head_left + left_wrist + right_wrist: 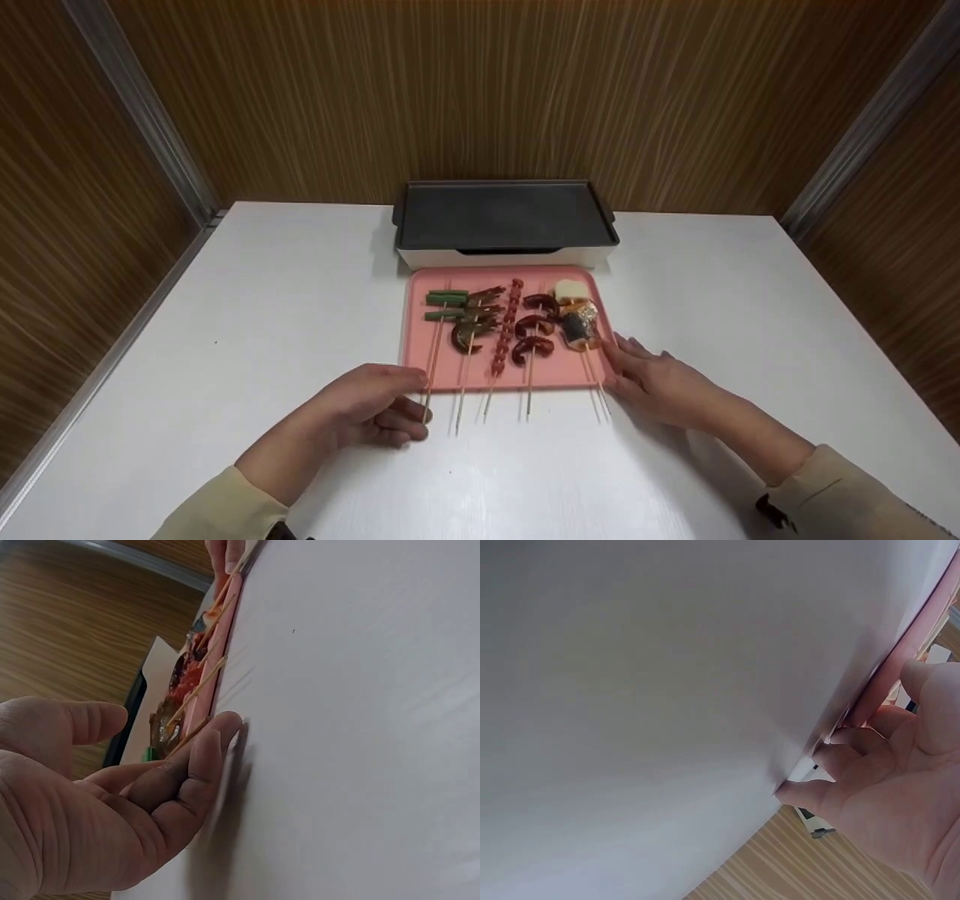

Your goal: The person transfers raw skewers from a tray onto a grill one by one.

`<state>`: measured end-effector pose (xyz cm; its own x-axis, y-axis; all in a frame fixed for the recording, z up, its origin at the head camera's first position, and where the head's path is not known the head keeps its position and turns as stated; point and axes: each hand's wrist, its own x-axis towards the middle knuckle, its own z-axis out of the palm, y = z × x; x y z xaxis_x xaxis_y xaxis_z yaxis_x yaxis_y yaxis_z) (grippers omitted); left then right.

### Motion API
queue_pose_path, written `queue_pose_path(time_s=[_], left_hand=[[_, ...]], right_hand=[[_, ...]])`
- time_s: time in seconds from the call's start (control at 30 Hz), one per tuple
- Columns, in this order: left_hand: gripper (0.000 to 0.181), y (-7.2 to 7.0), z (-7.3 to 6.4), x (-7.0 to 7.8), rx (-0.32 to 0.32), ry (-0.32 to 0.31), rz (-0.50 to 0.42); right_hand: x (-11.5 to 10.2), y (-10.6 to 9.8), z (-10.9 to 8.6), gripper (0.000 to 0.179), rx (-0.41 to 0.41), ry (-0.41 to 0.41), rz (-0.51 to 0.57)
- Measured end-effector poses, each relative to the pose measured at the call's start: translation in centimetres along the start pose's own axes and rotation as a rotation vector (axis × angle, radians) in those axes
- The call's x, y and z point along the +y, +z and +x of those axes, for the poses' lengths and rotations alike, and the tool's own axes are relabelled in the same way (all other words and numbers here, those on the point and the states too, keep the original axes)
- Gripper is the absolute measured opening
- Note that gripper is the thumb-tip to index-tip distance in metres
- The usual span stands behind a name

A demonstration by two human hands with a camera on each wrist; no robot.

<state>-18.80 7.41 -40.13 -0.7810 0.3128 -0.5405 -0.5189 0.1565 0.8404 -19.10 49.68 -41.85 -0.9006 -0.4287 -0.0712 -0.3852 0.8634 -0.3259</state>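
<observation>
A pink tray (553, 377) lies on the white table, bearing several food skewers whose sticks jut over its front edge. From left to right they carry green vegetable pieces (445, 298), shrimp (466, 337), small red pieces (505, 336), dark red curled pieces (533, 346), and a pale piece with a dark-skinned one (580, 328). At the tray's front left corner is my left hand (367, 405), thumb apart from the fingers, fingertips by the green skewer's stick (189, 738). My right hand (664, 382) touches the tray's right front corner with its fingers extended.
Directly behind the tray stands a grill (506, 215) with a flat black plate and a white base. Wood-patterned panels (495, 90) enclose the white table (300, 300) at the back and both sides.
</observation>
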Motion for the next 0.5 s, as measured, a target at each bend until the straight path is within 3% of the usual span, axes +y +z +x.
queue_pose_path(time_s=[0.17,0.37,0.5], left_hand=[[0.058,0.1,0.7,-0.3,0.014,-0.005,-0.043],[0.039,0.4,1.2,-0.4,0.071,0.014,-0.042],[0.033,0.4,1.2,-0.2,0.07,0.028,-0.036]], right_hand=[[0.0,-0.1,0.0,0.066,0.009,-0.016,-0.006],[0.1,0.0,0.1,0.067,0.011,-0.001,-0.009],[0.2,0.2,0.0,0.067,0.012,0.011,-0.011]])
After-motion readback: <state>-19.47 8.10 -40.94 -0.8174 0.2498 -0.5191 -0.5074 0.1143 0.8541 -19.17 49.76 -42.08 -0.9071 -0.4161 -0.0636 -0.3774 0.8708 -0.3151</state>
